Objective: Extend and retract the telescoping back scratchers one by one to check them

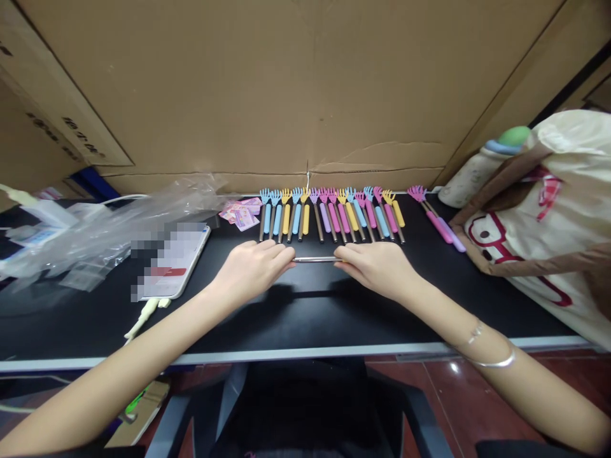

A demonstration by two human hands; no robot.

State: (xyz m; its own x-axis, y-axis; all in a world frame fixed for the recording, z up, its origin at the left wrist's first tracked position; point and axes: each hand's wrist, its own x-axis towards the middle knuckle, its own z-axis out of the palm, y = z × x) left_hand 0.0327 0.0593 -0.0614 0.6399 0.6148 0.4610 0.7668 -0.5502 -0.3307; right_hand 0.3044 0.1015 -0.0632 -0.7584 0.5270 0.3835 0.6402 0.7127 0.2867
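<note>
My left hand (pixel 252 267) and my right hand (pixel 377 266) each pinch one end of a thin silver telescopic rod (pixel 316 259), held level just above the black table (pixel 305 318). The rod's ends are hidden inside my fingers. Just beyond it lies a tidy row of several small back scratchers (pixel 331 213) with blue, yellow, pink and purple handles and hand-shaped heads pointing away from me. Two more scratchers (pixel 436 219), pink and purple, lie apart to the right of the row.
A phone (pixel 172 261) on a cable lies left of my left hand, beside crumpled clear plastic bags (pixel 95 229). Pink cards (pixel 241 213) sit by the row. A cream tote bag (pixel 544 216) and bottle (pixel 482 168) fill the right. Cardboard boxes (pixel 286 83) wall the back.
</note>
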